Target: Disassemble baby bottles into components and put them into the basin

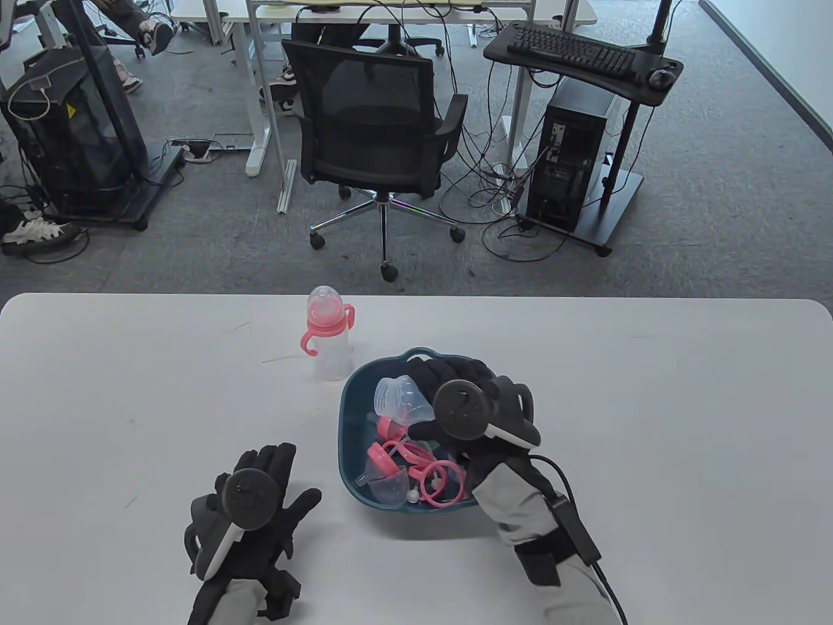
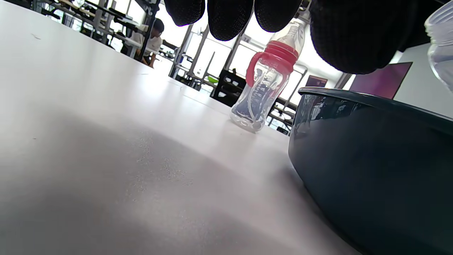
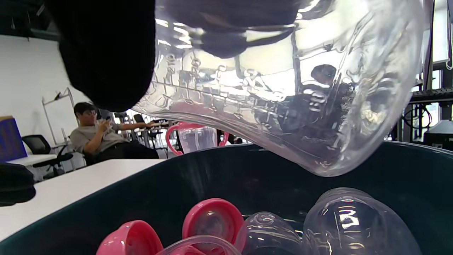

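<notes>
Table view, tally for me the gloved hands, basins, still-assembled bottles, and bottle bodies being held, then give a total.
Hands: 2, the left hand and the right hand
Basin: 1
Assembled bottle: 1
Held bottle body: 1
Total: 5

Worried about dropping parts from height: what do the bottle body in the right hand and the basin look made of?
Bottle body: clear, glossy, apparently hard plastic; see-through with moulded graduations. Basin: dark teal, smooth, glossy, likely plastic; its wall mirrors the room. The right hand grips the bottle body.
</notes>
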Tool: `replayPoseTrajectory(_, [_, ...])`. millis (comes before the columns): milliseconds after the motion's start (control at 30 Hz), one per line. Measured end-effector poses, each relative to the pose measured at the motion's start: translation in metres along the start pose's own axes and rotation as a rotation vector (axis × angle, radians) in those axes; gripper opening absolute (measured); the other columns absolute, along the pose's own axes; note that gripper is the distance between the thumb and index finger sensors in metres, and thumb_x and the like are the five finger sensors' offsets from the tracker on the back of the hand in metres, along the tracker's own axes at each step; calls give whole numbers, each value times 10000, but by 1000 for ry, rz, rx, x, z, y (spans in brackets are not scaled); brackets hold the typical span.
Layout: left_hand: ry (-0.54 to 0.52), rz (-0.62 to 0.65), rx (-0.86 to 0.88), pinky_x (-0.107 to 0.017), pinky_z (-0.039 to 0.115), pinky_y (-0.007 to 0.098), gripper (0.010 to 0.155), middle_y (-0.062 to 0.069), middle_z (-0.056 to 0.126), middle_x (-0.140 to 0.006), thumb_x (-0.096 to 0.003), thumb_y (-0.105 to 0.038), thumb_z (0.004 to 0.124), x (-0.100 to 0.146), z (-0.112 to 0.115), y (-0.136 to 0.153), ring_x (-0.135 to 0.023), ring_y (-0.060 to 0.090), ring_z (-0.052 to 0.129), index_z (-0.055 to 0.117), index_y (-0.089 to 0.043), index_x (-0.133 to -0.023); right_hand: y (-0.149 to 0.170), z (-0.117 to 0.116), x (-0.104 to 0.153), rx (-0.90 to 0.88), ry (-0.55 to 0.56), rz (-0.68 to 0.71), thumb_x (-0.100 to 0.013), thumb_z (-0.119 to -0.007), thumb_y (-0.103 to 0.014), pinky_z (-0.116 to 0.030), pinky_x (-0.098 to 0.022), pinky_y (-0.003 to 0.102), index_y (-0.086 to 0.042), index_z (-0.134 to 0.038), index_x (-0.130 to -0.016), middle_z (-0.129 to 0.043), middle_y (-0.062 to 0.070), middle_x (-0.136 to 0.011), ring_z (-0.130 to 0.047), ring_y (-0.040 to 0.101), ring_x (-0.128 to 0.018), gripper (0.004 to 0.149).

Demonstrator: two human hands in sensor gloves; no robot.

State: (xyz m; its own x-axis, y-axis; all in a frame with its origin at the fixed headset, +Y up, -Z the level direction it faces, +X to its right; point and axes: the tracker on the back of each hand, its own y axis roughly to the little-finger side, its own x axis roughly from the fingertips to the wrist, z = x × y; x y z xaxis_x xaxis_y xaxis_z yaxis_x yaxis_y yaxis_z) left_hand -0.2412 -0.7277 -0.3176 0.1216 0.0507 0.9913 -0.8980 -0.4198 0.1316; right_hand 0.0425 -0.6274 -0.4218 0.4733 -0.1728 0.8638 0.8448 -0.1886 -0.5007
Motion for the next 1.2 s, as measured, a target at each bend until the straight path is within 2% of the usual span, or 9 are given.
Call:
replayPoseTrajectory(133, [-3,-1,5,-821,222,560,781,-104,417,-1167,-399,-632,767,0,0,1,-1185,252,365,425,-455,-1078,-9,-15,-30,52,-76,-13,-391,-957,-398,-364,-726,706,-212,-458,-1126,-596,65,-1148,-523,412,-1030,908])
replayPoseTrajectory(300, [6,-10,9,-821,224,559,785,-102,416,-1167,-400,-631,769,-1,0,2,-1184,252,368,419,-454,-1079,-10,-38,-54,108,-149,-46,-383,-971,-370,-369,-726,707,-216,-457,-1123,-591,59,-1152,-536,410,-1030,915])
replayPoseTrajectory(500, [1,-24,27,-821,223,558,783,-98,419,-1166,-401,-630,769,0,-3,5,-1184,252,367,422,-451,-1080,-7,-52,-65,145,-170,-64,-373,-977,-371,-391,-722,705,-218,-465,-1120,-604,50,-1146,-539,416,-1038,918])
replayPoseTrajectory(633, [0,-24,29,-820,225,557,781,-95,425,-1165,-401,-629,769,-1,-3,6,-1182,254,372,426,-450,-1079,-2,-59,-68,149,-192,-85,-387,-970,-363,-373,-727,707,-234,-446,-1123,-585,34,-1159,-482,419,-1069,913])
replayPoseTrajectory(733, [1,-23,29,-820,225,558,788,-95,425,-1165,-400,-630,769,-1,-3,6,-1183,254,372,419,-446,-1082,2,-61,-66,108,-169,-72,-439,-941,-322,-365,-724,710,-239,-471,-1112,-607,34,-1143,-470,415,-1075,825])
replayPoseTrajectory(867, [0,-27,32,-820,225,557,789,-93,423,-1165,-402,-628,771,-1,-3,6,-1182,254,371,416,-446,-1082,5,-52,-60,127,-144,-58,-443,-928,-340,-370,-720,711,-236,-456,-1115,-588,38,-1154,-462,413,-1078,828])
replayPoseTrajectory(967, [3,-31,31,-820,226,556,790,-91,420,-1165,-402,-627,773,-1,-3,6,-1182,257,371,416,-444,-1083,9,-40,-49,110,-80,-40,-452,-912,-348,-382,-715,707,-229,-474,-1108,-606,48,-1140,-480,410,-1068,798])
replayPoseTrajectory(1200, [2,-36,28,-820,226,557,790,-90,419,-1165,-404,-624,773,-1,-4,7,-1182,256,371,412,-445,-1083,30,-7,2,-9,67,-56,-502,-834,-399,-387,-715,696,-214,-470,-1114,-590,73,-1149,-476,416,-1065,737])
